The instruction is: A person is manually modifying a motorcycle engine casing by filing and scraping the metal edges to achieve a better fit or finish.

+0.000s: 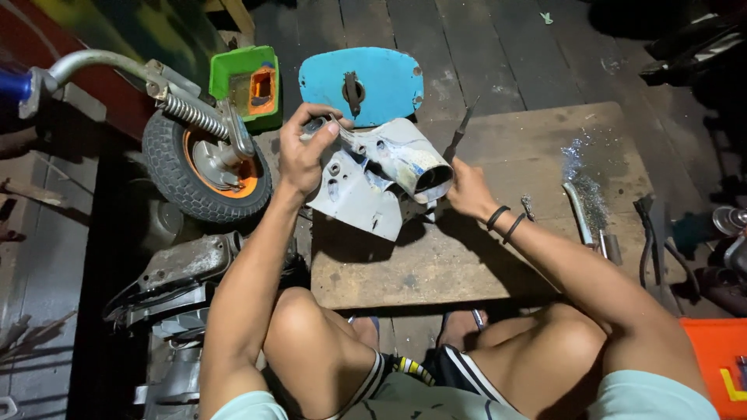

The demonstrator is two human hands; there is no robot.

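We grip grey metal housing over wooden board: left hand clamps its top edge, right hand pinches thin file beside tube opening. Blue cover beyond left hand; small wheel to its left.

I have only one view, from the camera on the person's head. It looks steeply down and a little forward, over the bent knees to the floor. It is near: the forearms fill the lower half. The left hand and the right hand sit a little above the middle of the picture, on both sides of the grey metal housing. Beyond the grip I see dark floor planks; under it, a wooden board.
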